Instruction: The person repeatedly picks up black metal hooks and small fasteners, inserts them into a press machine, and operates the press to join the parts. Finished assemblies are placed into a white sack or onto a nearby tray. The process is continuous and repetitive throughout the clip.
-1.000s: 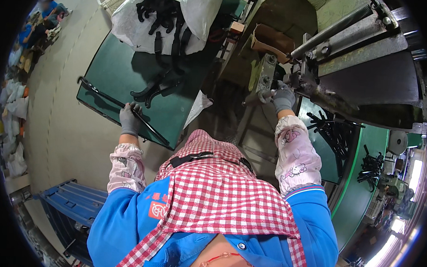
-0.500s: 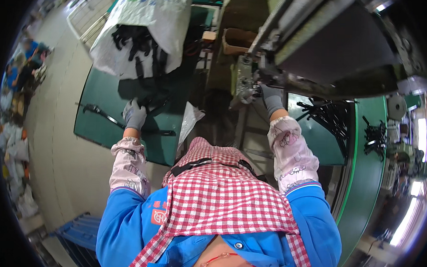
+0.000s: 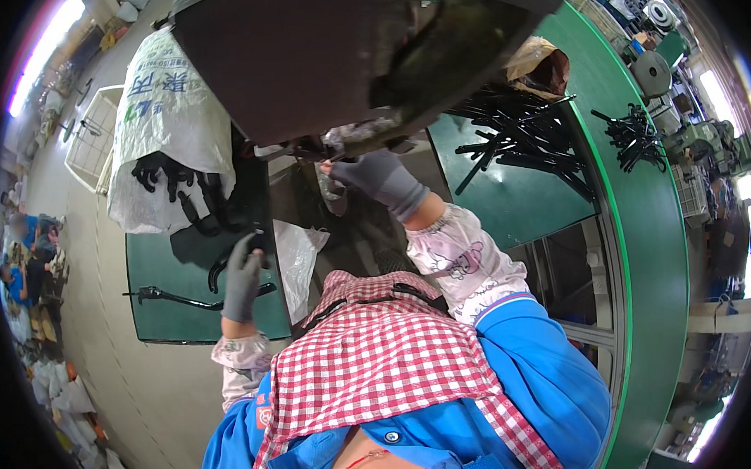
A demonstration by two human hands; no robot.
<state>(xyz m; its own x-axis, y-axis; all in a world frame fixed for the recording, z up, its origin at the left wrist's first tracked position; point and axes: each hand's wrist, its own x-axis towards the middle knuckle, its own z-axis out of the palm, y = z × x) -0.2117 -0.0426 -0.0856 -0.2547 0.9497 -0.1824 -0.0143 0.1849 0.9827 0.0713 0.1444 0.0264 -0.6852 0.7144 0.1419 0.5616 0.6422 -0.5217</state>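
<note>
My left hand [image 3: 242,284], in a grey glove with bare fingertips, is over the left green table [image 3: 174,322]. Its fingers point away from me, thumb apart, and I see nothing held in them. Beside it lies a curved black part [image 3: 216,272]; a long black lever-like part [image 3: 171,296] rests nearer the table's front. My right hand [image 3: 377,183], gloved the same way, reaches leftward under the dark machine head [image 3: 274,65]. Its fingers are bent at the machine's lower edge, and what they grip is hidden. A shiny metal piece [image 3: 335,198] shows below them.
A white woven sack [image 3: 161,103] spills black parts [image 3: 175,178] onto the left table. Clear plastic [image 3: 296,261] hangs by its edge. Black rods [image 3: 519,140] are piled on the right table, with a brown bag [image 3: 540,68] behind. Further right runs a green bench [image 3: 651,269] holding more black parts [image 3: 635,136].
My view has turned, so the machine head now fills the top middle. My right hand has come leftward beneath it. My left hand has moved nearer my body, its fingers straighter.
</note>
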